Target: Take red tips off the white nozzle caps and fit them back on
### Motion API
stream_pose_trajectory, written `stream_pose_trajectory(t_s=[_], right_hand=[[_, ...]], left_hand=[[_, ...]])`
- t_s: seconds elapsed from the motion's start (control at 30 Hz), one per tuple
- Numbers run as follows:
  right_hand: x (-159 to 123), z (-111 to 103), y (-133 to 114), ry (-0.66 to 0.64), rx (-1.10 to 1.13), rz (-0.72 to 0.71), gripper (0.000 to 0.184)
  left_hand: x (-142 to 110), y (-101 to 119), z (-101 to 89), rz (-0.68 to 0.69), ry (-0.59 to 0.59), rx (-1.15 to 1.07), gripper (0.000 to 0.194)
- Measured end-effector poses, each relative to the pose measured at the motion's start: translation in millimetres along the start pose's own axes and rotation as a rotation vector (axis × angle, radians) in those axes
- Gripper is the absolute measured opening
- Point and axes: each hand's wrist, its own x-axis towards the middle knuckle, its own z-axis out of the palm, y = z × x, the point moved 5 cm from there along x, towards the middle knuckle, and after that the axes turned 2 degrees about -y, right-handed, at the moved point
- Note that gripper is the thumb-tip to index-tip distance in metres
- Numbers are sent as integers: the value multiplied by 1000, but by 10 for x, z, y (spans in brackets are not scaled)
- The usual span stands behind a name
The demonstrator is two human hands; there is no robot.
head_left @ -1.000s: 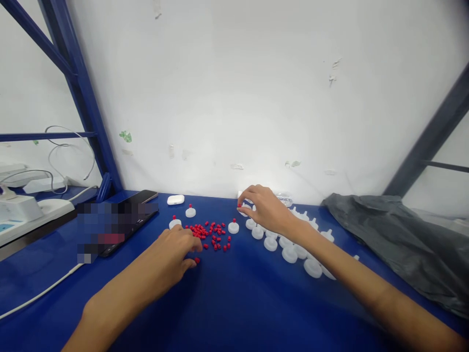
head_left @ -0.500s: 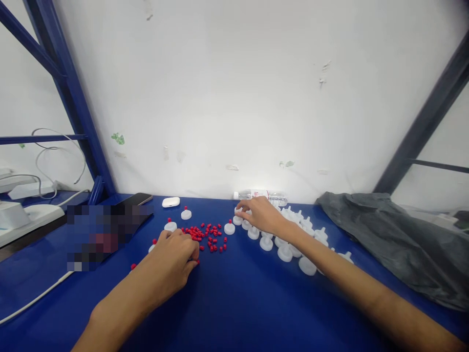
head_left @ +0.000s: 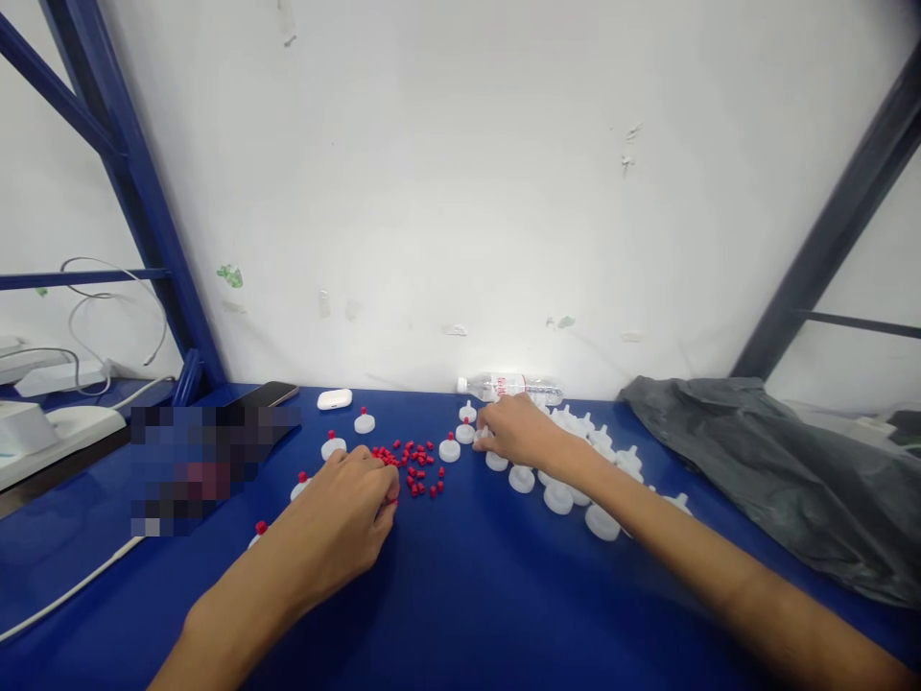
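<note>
A scatter of small red plugs [head_left: 417, 464] lies on the blue table top [head_left: 460, 595]. My left hand [head_left: 343, 518] rests at the near left edge of that scatter, fingers curled and pinched on a red plug at its tips. My right hand [head_left: 519, 430] reaches over a group of white plastic caps [head_left: 568, 480], fingers closed on one white cap at the group's left end. Several white caps with a red plug fitted [head_left: 450, 447] stand around the red scatter.
A phone [head_left: 263, 395] and a white earbud case [head_left: 335, 398] lie at the back left. A water bottle [head_left: 512, 387] lies against the wall. A dark grey plastic bag [head_left: 777, 470] fills the right side. Blue frame posts [head_left: 129, 182] and cables [head_left: 64, 576] are at the left.
My right hand has come down from the wall side onto the white caps and closed on one. My left hand has shifted slightly right and pinched at the red plugs.
</note>
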Motion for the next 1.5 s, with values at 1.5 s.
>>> stream_pose_trajectory(t_s=[1.5], right_hand=[[-632, -663, -935, 614, -20, -644, 24]], left_hand=[[-114, 21, -374, 156, 508, -146, 32]])
